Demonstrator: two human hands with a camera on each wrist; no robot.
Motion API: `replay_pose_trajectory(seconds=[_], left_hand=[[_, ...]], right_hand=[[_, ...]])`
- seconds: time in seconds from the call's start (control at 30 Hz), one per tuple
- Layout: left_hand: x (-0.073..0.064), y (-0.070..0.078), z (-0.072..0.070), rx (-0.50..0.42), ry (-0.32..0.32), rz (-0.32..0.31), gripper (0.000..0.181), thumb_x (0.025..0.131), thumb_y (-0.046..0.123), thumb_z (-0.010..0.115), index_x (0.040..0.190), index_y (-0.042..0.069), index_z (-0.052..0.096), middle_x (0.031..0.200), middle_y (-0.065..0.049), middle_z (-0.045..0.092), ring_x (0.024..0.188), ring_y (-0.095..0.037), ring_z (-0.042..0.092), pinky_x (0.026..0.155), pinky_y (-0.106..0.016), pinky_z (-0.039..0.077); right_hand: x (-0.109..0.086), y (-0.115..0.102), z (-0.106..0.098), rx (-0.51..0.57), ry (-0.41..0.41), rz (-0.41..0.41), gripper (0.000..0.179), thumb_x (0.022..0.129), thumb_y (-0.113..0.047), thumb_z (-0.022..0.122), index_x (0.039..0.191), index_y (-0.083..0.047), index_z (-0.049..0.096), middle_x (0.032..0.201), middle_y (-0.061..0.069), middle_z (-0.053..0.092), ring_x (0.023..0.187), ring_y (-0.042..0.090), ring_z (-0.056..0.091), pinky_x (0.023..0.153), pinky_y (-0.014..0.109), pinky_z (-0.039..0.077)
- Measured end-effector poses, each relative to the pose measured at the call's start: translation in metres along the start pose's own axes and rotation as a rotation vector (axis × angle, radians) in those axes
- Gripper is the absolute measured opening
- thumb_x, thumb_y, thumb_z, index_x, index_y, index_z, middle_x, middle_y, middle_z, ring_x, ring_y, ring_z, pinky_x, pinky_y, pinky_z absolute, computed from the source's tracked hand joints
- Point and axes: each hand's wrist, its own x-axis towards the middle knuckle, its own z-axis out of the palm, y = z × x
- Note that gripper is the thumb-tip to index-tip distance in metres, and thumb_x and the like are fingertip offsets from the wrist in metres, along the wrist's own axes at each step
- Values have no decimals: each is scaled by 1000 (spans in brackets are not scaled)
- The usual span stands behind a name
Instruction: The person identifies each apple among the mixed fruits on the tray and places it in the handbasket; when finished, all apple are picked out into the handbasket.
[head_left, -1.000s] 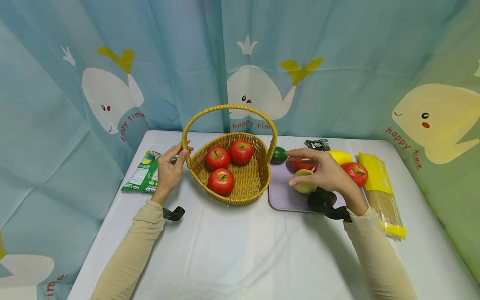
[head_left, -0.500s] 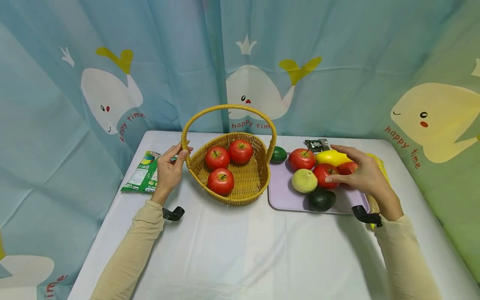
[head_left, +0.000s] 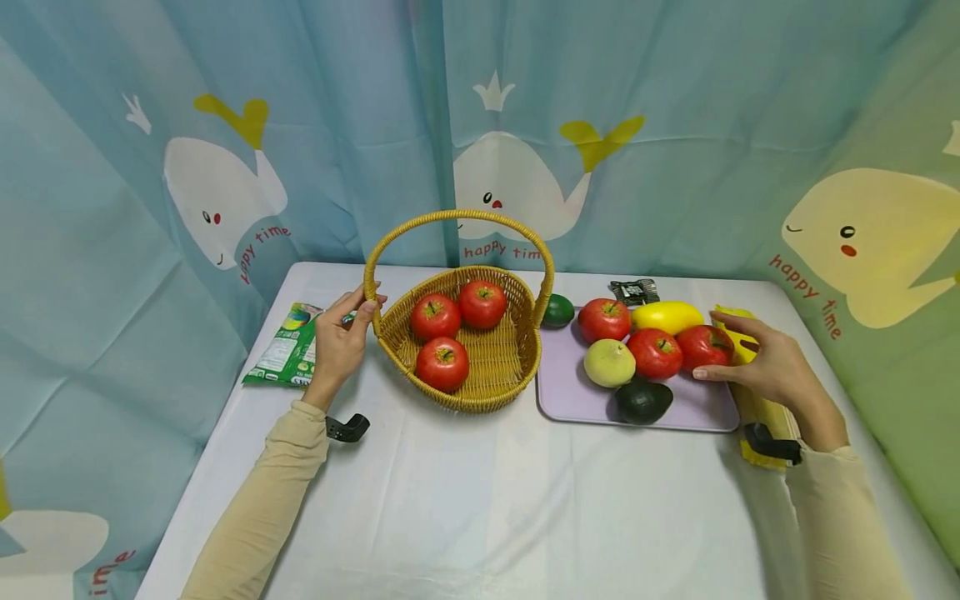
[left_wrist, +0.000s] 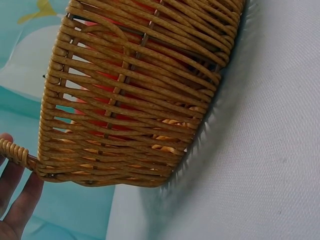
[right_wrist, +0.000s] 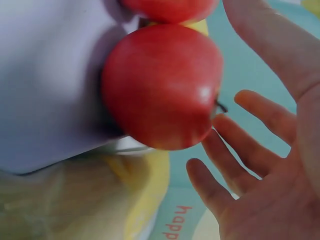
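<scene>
Lying just left of the nearer right hand (head_left: 776, 367), the rightmost red apple (head_left: 703, 348) sits between spread thumb (head_left: 717, 373) and fingers (right_wrist: 246, 141); left hand (head_left: 340, 346) pinches basket handle (head_left: 459, 214).

The basket (head_left: 491, 377) of apples (head_left: 442, 364) stands left of the tray (head_left: 568, 393), perhaps touching it.

White table (head_left: 480, 508) bearing basket (head_left: 491, 362), tray (head_left: 566, 387), green bag (head_left: 283, 350), yellow bag (head_left: 771, 419)
</scene>
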Motion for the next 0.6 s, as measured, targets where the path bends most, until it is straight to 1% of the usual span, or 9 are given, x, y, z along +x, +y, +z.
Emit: replay_pose_trajectory(seconds=[0.07, 0.13, 0.23, 0.27, 0.3, 0.37, 0.43, 0.47, 0.6], left_hand=[[0, -1, 0, 0, 2, 1, 31, 104, -5, 60, 134, -13, 67, 110, -40, 70, 98, -6, 67, 70, -9, 52], [0, -1, 0, 3, 5, -2, 31, 104, -5, 61, 133, -12, 67, 110, -39, 70, 97, -7, 67, 70, -9, 52], [0, -1, 0, 8, 5, -10, 31, 105, -4, 61, 134, -11, 68, 110, -37, 72, 99, -10, 69, 74, -13, 55], [-1, 0, 0, 10, 6, -12, 31, 105, -4, 61, 134, -10, 68, 110, -37, 72, 99, -11, 69, 75, -14, 56], [-1, 0, 0, 12, 5, -10, 31, 105, -4, 61, 134, -11, 68, 110, -37, 72, 99, -12, 69, 75, -14, 56], [-1, 1, 0, 13, 6, -5, 31, 104, -4, 61, 134, -11, 68, 109, -36, 72, 99, -12, 69, 75, -15, 57], [0, 0, 0, 12, 6, -1, 30, 104, -5, 61, 133, -12, 67, 109, -37, 72, 98, -10, 68, 74, -13, 56], [0, 0, 0, 12, 6, 2, 30, 104, -5, 61, 133, -13, 67, 109, -37, 72, 98, -9, 68, 73, -12, 55], [0, -1, 0, 14, 3, 8, 30, 104, -6, 60, 133, -15, 66, 109, -38, 71, 96, -5, 67, 69, -10, 53]], right_hand=[[0, 5, 1, -9, -13, 4, 99, 77, -37, 97, 157, -3, 50, 156, 32, 49, 134, 57, 48, 107, 65, 48], [0, 9, 3, -13, -22, 13, 97, 78, -39, 96, 156, -3, 51, 155, 34, 49, 133, 56, 48, 107, 64, 49], [1, 15, 6, -21, -17, 13, 95, 79, -41, 96, 155, -5, 53, 155, 33, 50, 132, 54, 49, 99, 30, 57], [2, 16, 6, -20, -15, 14, 94, 79, -41, 96, 155, -5, 53, 155, 33, 49, 132, 54, 49, 99, 30, 57], [2, 16, 7, -18, -15, 18, 94, 80, -41, 95, 156, -6, 52, 156, 34, 48, 132, 55, 49, 103, 44, 57], [3, 18, 8, -16, -15, 23, 96, 80, -41, 95, 157, -6, 51, 155, 35, 48, 131, 56, 49, 103, 45, 56], [4, 20, 9, -15, -20, 35, 97, 81, -42, 94, 159, -5, 48, 153, 38, 47, 129, 58, 48, 101, 71, 48], [4, 21, 10, -9, -23, 39, 97, 82, -42, 93, 159, -4, 47, 152, 39, 47, 128, 58, 48, 100, 75, 45], [6, 26, 13, 3, -21, 52, 96, 83, -41, 93, 159, -4, 47, 150, 38, 50, 124, 56, 55, 92, 33, 55]])
